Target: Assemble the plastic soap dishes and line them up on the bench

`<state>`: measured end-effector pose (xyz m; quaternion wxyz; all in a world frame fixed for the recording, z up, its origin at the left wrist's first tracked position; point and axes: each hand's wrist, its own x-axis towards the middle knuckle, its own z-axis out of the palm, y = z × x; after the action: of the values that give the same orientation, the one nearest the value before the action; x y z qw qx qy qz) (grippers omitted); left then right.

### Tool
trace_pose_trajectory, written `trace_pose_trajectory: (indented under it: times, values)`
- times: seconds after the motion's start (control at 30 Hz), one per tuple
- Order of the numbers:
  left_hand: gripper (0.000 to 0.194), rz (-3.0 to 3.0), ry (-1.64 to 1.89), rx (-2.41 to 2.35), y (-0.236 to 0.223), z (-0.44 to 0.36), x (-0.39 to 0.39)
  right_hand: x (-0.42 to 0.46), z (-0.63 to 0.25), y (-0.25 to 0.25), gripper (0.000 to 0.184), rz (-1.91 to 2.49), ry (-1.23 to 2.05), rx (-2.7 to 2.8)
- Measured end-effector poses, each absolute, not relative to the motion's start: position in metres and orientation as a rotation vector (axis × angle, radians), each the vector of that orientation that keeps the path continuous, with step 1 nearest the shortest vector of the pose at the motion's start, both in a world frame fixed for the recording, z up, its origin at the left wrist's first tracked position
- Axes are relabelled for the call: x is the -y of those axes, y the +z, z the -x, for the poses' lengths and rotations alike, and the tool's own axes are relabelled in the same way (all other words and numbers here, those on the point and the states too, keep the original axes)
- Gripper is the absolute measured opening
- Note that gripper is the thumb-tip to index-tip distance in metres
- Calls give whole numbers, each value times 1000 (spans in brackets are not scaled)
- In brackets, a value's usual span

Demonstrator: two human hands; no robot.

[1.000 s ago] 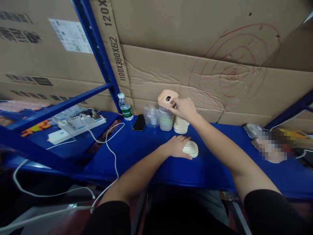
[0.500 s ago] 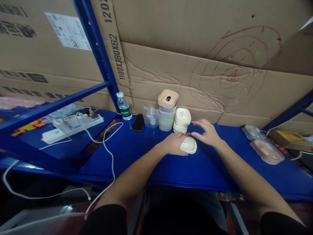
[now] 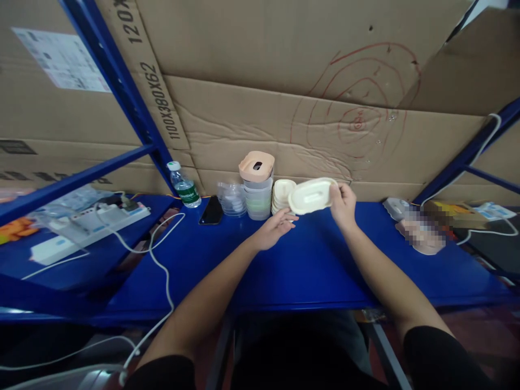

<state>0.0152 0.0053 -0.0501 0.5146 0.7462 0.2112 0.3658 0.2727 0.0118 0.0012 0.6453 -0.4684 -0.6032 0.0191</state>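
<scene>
A cream plastic lid [image 3: 312, 196] is raised above the blue table [image 3: 300, 271], its recessed face turned towards me. My right hand [image 3: 343, 206] pinches it by its right end. Below its left end is my left hand [image 3: 276, 228], fingers stretched out and apart, with nothing seen in it; whether a fingertip touches the lid I cannot tell. Just behind stands a stack of cream lids [image 3: 281, 194], partly covered by the raised one. To its left rise stacked clear tubs [image 3: 257, 199] with a peach lid-like piece [image 3: 257, 166] on top.
Clear round containers [image 3: 231, 198], a black phone [image 3: 211, 210] and a water bottle [image 3: 185, 185] stand left of the tubs. A white cable [image 3: 167, 281] crosses the table's left side near a power strip [image 3: 89, 233]. Peach packaged pieces [image 3: 422, 238] lie at right. Cardboard [image 3: 244, 108] walls the back.
The cream lid has left the tabletop and is now raised and tilted in my right hand. My left hand has let go of it. The view has shifted to the right.
</scene>
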Motion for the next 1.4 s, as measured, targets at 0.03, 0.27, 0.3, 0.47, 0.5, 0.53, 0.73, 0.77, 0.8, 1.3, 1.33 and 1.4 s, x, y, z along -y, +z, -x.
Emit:
trace_pose_trajectory:
  times: [0.03, 0.27, 0.3, 0.47, 0.5, 0.53, 0.73, 0.77, 0.8, 1.3, 1.33, 1.4]
  values:
    - [83, -1804, 883, -551, -52, -15, -7, -20, -272, 5, 41, 1071, 53, 1291]
    - [70, -1960, 845, -748, -56, -17, -6, -50, -239, 13, 40, 1065, 679, 1009]
    - [69, -1980, 843, -752, -56, -17, -5, -51, -232, 13, 40, 1064, 778, 979]
    - [66, -2050, 831, -775, -55, -18, -3, -51, -204, 12, 40, 970, 1030, 860]
    - [65, -2063, 828, -777, -56, -18, -4, -50, -199, 12, 38, 945, 1054, 835]
    - [65, -2076, 827, -776, -56, -17, -4, -49, -195, 13, 36, 925, 1079, 812]
    - [65, -2129, 809, -789, -56, -16, -3, -39, -189, 13, 21, 1004, 1196, 868]
    - [64, -2133, 807, -791, -55, -16, -2, -37, -191, 12, 20, 1045, 1199, 901]
    - [65, -2136, 804, -793, -54, -16, -1, -35, -194, 10, 20, 1087, 1199, 936]
    - [65, -2164, 741, -837, -54, -17, -1, -38, -211, -7, 26, 1313, 1019, 1393]
    - [65, -2170, 739, -839, -53, -17, -1, -38, -211, -7, 25, 1321, 1021, 1392]
    - [64, -2188, 732, -838, -52, -17, 1, -39, -211, -8, 22, 1337, 1018, 1401]
